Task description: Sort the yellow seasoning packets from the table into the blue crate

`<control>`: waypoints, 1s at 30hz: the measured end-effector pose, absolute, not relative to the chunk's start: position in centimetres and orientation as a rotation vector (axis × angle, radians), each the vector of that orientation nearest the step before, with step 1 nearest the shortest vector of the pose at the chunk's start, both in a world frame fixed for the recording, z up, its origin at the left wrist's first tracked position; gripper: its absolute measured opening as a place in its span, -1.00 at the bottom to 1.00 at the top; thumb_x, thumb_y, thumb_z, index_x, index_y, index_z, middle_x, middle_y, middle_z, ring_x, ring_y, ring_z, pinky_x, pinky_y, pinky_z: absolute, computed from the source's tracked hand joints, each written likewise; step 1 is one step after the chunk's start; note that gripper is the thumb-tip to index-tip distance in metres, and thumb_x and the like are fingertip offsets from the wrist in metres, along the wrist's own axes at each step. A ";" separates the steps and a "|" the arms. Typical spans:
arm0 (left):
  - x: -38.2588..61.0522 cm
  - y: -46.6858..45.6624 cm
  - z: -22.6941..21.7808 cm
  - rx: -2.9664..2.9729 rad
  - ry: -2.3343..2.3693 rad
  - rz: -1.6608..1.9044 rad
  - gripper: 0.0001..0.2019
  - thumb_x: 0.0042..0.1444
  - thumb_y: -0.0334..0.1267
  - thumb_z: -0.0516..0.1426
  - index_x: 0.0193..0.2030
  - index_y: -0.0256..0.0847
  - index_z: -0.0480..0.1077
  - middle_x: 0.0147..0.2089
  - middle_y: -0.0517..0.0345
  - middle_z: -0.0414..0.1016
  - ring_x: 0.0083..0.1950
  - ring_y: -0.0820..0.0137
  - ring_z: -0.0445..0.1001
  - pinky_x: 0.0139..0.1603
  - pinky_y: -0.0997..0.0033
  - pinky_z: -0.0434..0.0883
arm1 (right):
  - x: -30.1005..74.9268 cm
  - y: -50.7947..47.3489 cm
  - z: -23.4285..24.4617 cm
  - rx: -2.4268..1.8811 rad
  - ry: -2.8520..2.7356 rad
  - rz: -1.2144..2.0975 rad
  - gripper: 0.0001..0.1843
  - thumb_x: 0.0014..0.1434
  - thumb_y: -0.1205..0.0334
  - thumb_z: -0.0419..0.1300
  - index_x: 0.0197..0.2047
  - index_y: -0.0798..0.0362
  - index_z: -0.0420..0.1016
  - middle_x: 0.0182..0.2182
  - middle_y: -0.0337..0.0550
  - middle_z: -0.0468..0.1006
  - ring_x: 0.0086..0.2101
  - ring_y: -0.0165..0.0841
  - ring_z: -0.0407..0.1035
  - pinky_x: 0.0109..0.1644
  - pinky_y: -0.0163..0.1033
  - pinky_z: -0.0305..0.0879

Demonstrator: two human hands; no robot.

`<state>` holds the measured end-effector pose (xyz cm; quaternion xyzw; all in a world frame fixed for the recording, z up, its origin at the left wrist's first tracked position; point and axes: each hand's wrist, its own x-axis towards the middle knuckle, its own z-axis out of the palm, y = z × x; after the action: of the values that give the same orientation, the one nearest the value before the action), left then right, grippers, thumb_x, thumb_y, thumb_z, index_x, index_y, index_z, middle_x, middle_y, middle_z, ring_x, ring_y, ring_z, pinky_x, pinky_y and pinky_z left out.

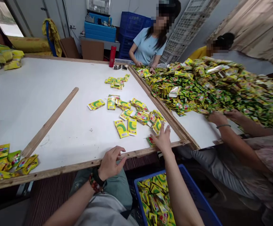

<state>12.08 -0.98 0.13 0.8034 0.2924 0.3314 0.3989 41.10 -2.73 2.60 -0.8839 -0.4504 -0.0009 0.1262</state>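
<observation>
At table [56, 78] | L hand [111, 163] on wood rim [63, 168] | R hand [162, 139] by sachet [151, 141] | apart

The head camera sits just behind the near edge of the white desk [44, 94]. It faces forward and down across it, from close by.

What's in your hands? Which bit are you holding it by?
Nothing seems held: the left hand rests on the table's wooden edge; the right hand spreads open by a yellow packet.
</observation>
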 end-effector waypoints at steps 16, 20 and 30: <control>12.9 -1.5 1.1 2.229 0.988 1.005 -0.18 -0.03 -0.23 0.24 0.33 -0.14 -0.06 0.09 -0.04 0.46 -0.08 0.18 0.55 -0.12 0.16 0.53 | 26.9 -6.2 9.3 -1.354 -1.074 1.218 -0.31 0.10 0.03 0.28 0.27 0.05 0.32 -0.42 -0.22 0.59 -0.41 -0.35 0.44 -0.26 -0.24 0.39; 12.7 -2.4 -1.2 2.146 1.151 1.150 -0.24 -0.04 -0.21 0.26 0.27 -0.15 -0.01 0.08 -0.05 0.45 -0.10 0.21 0.57 -0.18 0.23 0.53 | 24.9 -5.3 6.2 -1.274 -0.702 1.268 -0.48 -0.04 0.06 0.40 0.01 0.00 0.57 -0.22 -0.15 0.64 -0.23 -0.26 0.48 -0.06 -0.15 0.40; 12.4 -1.9 -2.3 2.199 0.870 1.420 -0.30 0.04 -0.25 0.18 0.29 -0.20 -0.04 0.11 -0.11 0.43 0.05 0.21 0.52 -0.09 0.21 0.53 | 23.7 -4.7 6.1 -1.320 -0.701 1.344 -0.47 -0.11 0.26 0.36 0.01 -0.01 0.55 -0.24 -0.22 0.62 -0.29 -0.33 0.47 -0.17 -0.25 0.40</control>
<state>12.44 -1.87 -2.26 0.7827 0.3095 0.5054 0.1903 23.71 -4.66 6.10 -0.5545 -0.2945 0.5645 0.5358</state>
